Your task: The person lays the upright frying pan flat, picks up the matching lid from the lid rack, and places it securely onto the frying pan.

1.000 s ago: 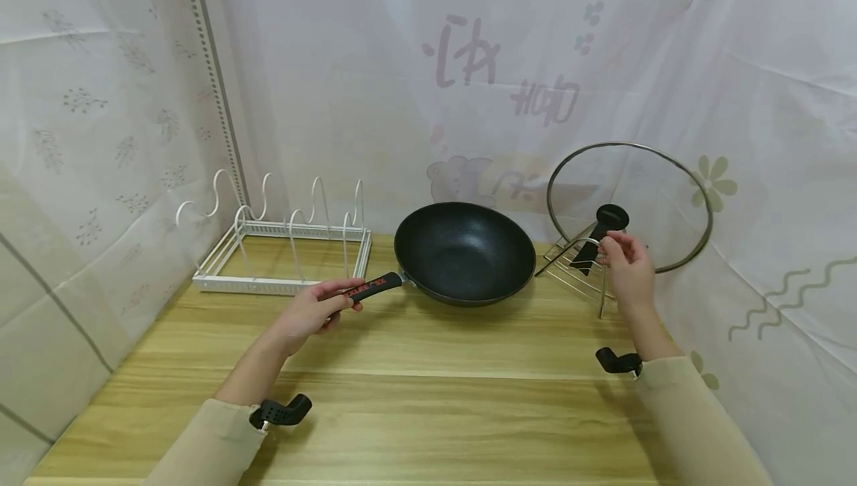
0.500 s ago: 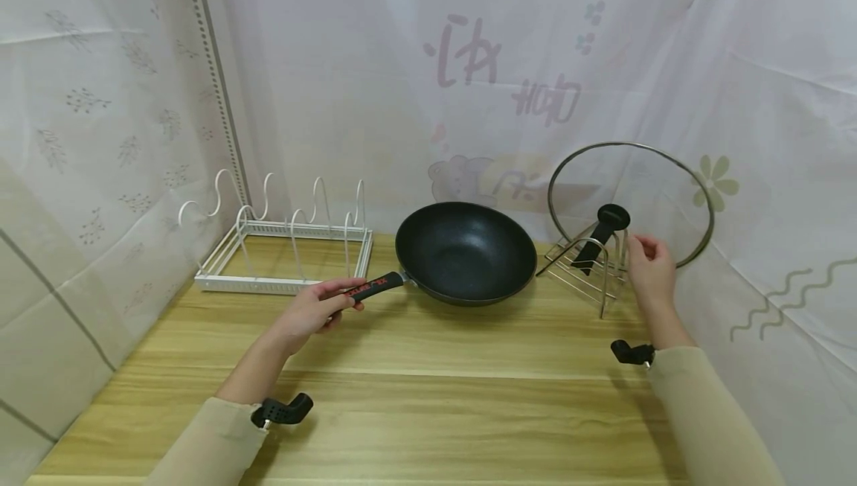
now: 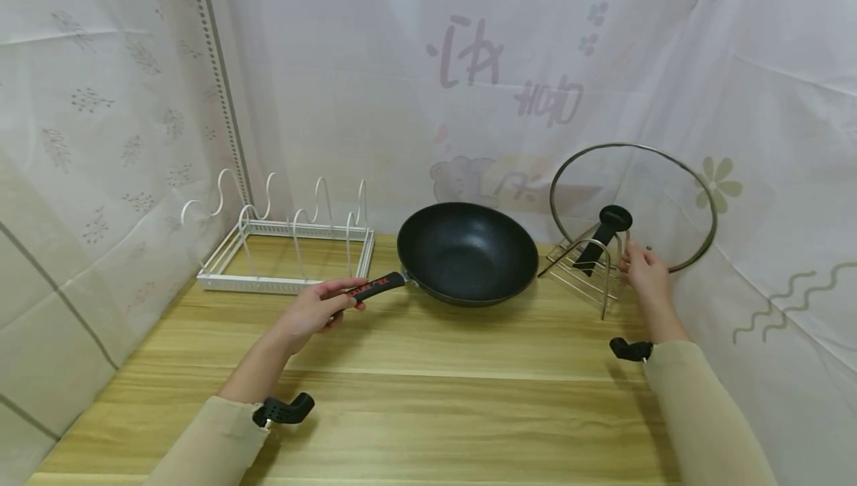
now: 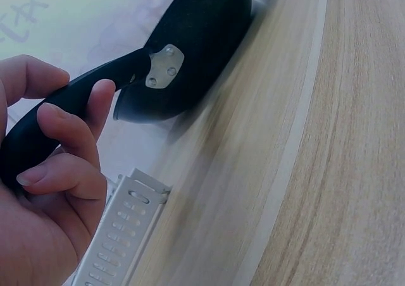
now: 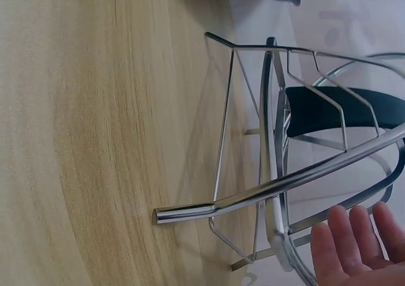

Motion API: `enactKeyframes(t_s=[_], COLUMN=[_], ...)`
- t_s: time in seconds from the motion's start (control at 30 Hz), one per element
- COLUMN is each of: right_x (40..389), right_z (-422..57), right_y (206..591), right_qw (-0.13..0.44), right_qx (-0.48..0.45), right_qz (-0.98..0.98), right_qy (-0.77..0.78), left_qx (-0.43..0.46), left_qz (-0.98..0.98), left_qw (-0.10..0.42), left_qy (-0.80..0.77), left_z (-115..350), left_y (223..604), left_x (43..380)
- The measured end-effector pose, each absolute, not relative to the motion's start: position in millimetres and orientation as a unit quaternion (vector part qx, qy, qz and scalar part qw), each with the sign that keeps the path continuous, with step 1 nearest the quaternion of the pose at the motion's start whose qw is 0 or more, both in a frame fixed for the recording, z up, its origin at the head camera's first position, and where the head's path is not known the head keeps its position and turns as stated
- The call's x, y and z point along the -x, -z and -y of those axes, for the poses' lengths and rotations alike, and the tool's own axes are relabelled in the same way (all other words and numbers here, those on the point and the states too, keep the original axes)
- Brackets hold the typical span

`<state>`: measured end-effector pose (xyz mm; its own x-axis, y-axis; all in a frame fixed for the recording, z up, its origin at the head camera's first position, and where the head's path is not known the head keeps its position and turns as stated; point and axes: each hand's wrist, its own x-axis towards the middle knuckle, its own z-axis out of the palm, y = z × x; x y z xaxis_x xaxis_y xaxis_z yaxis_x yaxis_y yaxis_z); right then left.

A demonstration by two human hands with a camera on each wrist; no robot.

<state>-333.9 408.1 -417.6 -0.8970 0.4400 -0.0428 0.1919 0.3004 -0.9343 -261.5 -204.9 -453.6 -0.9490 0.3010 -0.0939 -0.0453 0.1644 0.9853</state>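
Wooden table: pan, handle gripped by left hand; lid rack, right hand alongside, fingers extended. Apparent step: positioning; next likely needs right-hand grip.

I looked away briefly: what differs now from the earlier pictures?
The right grip let go of the wire rack's near loop and moved to the rack's right side; contact is unclear. The left grip still holds the wok handle; wok, glass lid and white rack stayed put.
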Motion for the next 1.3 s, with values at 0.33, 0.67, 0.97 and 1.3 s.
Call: enactKeyframes(t_s=[0.33, 0.67, 0.97, 1.3], right_x=[339, 339, 341, 352], right_z=[-412, -406, -396, -392], right_y=[422, 425, 422, 414], right_qw=[0.124, 0.154, 0.140, 0.051], right_qx=[0.201, 0.205, 0.169, 0.132], right_qz=[0.782, 0.774, 0.786, 0.769], right_qy=[-0.577, -0.579, -0.578, -0.623], left_qx=[-0.078, -0.084, -0.083, -0.079], left_qz=[-0.753, -0.753, -0.752, -0.755], left_qw=[0.135, 0.135, 0.135, 0.137], left_qy=[-0.639, -0.639, -0.639, -0.636], left_z=[205, 205, 204, 206], left_y=[456, 453, 454, 455], left_x=[263, 260, 262, 264])
